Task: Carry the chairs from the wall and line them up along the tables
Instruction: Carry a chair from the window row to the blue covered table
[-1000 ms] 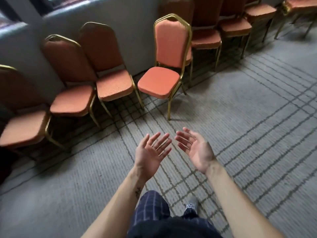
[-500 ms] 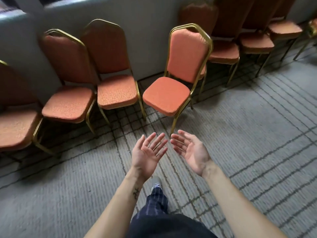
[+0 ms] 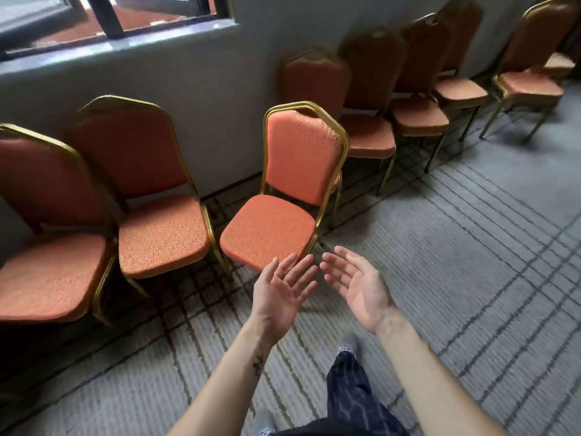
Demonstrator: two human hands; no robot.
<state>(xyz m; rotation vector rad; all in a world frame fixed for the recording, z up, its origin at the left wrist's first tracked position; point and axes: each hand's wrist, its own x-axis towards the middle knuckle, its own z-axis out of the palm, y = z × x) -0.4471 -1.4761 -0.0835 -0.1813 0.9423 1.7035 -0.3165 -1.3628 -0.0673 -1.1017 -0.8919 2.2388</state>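
Observation:
An orange padded chair [image 3: 270, 228] with a gold metal frame stands pulled out from the wall, turned slightly left, just ahead of me. My left hand [image 3: 281, 294] is palm up with straight fingers, its fingertips over the front edge of that seat. My right hand [image 3: 358, 287] is also palm up and empty, just right of the seat's front corner. Neither hand holds anything. More of the same chairs line the grey wall [image 3: 201, 99]: two on the left [image 3: 157, 234] [image 3: 47, 272] and several on the right [image 3: 367, 136].
A window [image 3: 103, 17] sits above the wall at the top left. Grey striped carpet [image 3: 456, 262] spreads to the right and behind the chair. My legs in dark checked trousers [image 3: 352, 394] are below. No tables are in view.
The view has come closer to the pulled-out chair and tilted up, showing the window. Both hands stay palm up and now reach the seat's front edge.

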